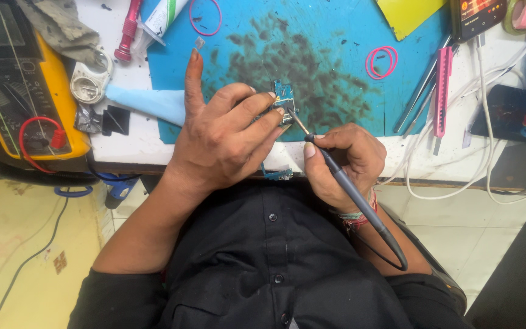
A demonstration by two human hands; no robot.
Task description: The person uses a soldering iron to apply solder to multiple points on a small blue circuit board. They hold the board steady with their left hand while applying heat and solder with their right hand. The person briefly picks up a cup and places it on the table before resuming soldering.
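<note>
**Small circuit board held under a soldering iron at the edge of a blue work mat**

Where the blue work mat (348, 73) meets the near edge of the white bench (123, 146), a small blue-green circuit board (285, 97) lies flat, partly covered by the fingers that steady it. The left hand (226, 140) arches over the board from the left: its middle fingers curl down and pinch the board's near end, while the index finger (193, 79) points straight up and away, clear of it. The right hand (343, 161) closes firmly round a slim grey soldering iron (351, 195), held like a pen, thumb (312, 148) pressed near the front; the thin metal tip touches the board's lower right corner. A dark cable loops from the iron's rear over the black shirt (275, 268).

The mat is smooth and heavily smudged with dark residue at its centre. Two pink rubber bands (382, 61) lie on it to the right, a single pink ring (205, 15) near its top edge, and a yellow sheet (409, 13) overlaps its far corner. Right of the mat rest metal tweezers (421, 91) and a pink flat tool (441, 91), crossed by white cables (488, 122). At far left stands a yellow-cased multimeter (25, 91) with a red lead, beside a round white holder (89, 85) and a red-handled tool (128, 30).
</note>
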